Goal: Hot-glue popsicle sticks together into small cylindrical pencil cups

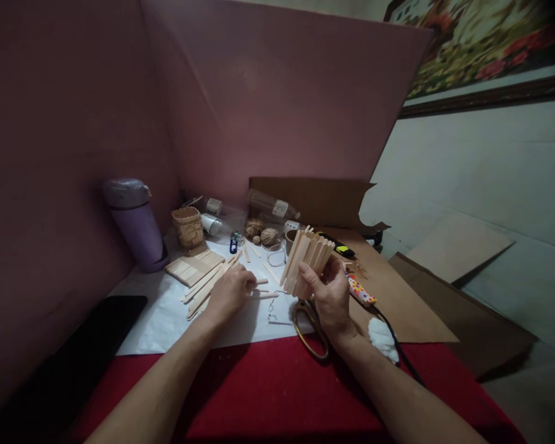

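Observation:
My right hand [328, 293] grips a holder made of upright wooden craft sticks [308, 259], thumb across its near side and fingers behind. My left hand [234, 288] is low over the white paper with its fingers curled and pinched; a craft stick [261, 282] juts out at the fingertips. Loose craft sticks [206, 290] lie under and left of this hand. Beyond them is a flat bundle of craft sticks [194, 264]. Scissors [312, 330] with brass-coloured handles lie below my right hand, their blades hidden.
A purple tumbler [139, 231] and a woven basket [187, 227] stand at the left. Behind are clear plastic bottles [271, 203] and twine balls [269, 236]. To the right are a yellow-black cutter [345, 251], a patterned glue gun [361, 290], its cord and a white cloth [383, 339].

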`<state>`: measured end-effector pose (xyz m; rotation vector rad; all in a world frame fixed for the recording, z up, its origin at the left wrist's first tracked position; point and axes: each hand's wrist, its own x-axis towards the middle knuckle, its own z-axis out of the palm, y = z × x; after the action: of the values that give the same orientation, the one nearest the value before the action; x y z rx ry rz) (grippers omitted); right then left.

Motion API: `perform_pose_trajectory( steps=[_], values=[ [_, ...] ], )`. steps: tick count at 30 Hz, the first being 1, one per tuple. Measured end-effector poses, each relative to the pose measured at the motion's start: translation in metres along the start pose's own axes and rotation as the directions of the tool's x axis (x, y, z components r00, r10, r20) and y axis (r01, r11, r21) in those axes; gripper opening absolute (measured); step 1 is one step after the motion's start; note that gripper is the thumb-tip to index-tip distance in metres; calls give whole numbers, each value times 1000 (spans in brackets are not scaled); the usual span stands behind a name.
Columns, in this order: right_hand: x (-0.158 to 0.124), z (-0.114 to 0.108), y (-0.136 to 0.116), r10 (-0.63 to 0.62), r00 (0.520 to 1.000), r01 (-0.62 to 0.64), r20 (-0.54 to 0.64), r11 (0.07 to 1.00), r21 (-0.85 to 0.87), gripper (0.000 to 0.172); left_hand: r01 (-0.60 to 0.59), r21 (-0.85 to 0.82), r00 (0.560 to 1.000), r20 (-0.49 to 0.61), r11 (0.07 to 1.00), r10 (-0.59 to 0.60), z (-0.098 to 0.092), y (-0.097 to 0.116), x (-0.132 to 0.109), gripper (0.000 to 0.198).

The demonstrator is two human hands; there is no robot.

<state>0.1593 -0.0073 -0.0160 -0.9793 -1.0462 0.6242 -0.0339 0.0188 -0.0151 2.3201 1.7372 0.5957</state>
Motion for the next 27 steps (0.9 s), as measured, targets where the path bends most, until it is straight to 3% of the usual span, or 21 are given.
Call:
perform_pose_trajectory(
  steps=[4, 12, 19, 27],
  values=[
    [1, 0, 4, 29, 999, -30, 20, 1000, 4, 58, 37, 51, 996, -86, 998, -33, 3, -8, 3, 27],
    [3, -2, 5, 52, 999, -52, -9, 999, -11, 53, 24, 72, 1000, -8, 997, -23, 8, -11, 5, 23],
    [-1, -2, 7, 48, 998, -50, 45, 998, 38, 56, 3, 8, 1000, 5, 1000, -3, 5, -11, 5, 23],
    [-4, 0, 6, 88, 991, -91, 98, 996, 23, 59, -47, 51, 999, 19, 998, 46, 9, -12, 4, 24]
  ],
)
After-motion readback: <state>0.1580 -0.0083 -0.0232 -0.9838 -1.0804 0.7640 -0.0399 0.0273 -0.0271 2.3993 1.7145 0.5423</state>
